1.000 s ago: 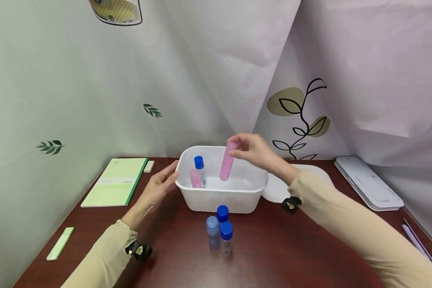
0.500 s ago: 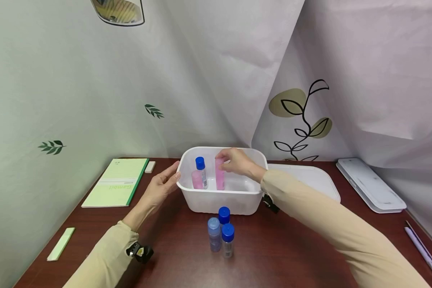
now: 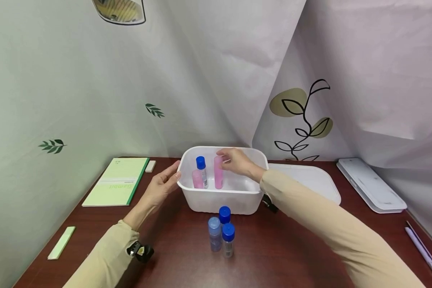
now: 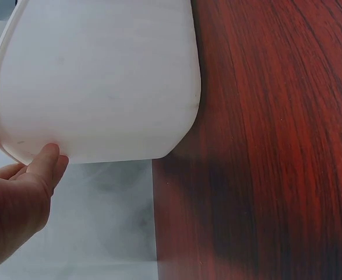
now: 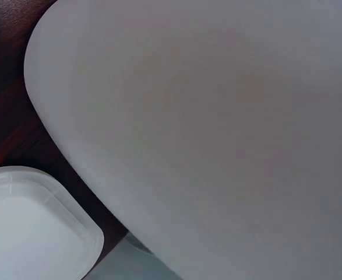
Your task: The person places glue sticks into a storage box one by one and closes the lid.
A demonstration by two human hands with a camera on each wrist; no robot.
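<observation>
Right hand [image 3: 237, 162] at frame centre, fingers pinching top of upright pink tube [image 3: 218, 173] inside white tub [image 3: 223, 198]. Left hand [image 3: 162, 185] against tub's left rim, fingers straight and together. Three blue-capped bottles [image 3: 221, 231] just below tub.

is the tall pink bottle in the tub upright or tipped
Upright: the tall pink bottle stands inside the white tub, right hand gripping its top.

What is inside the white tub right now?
The white tub holds a blue-capped bottle, a short pink bottle and a tall pink bottle gripped by the right hand. Its wall hides their bases.
</observation>
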